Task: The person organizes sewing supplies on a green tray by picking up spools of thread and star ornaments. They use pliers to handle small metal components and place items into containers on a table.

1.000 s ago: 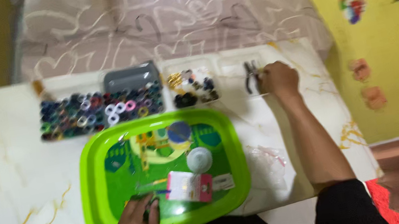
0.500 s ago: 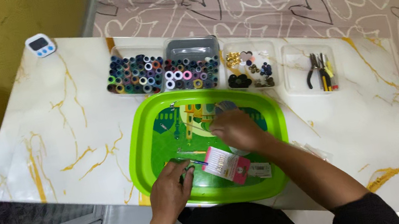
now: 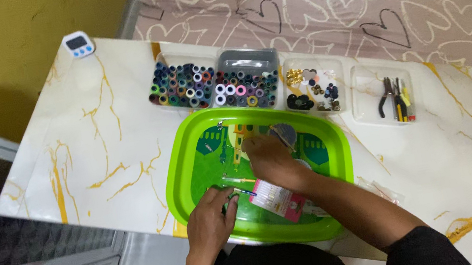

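Since prev. frame, right hand [image 3: 272, 160] has slid left across green tray [image 3: 321, 137]; grip state can't be told. Left hand [image 3: 211, 218] pinches thin needle-like tool [image 3: 240, 192] at tray's near-left, long axis running left–right, tip toward pink card packet [image 3: 277, 198].

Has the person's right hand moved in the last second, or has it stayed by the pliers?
Yes. The right hand has left the clear box of pliers at the table's far right and come inward, over the middle of the green tray.
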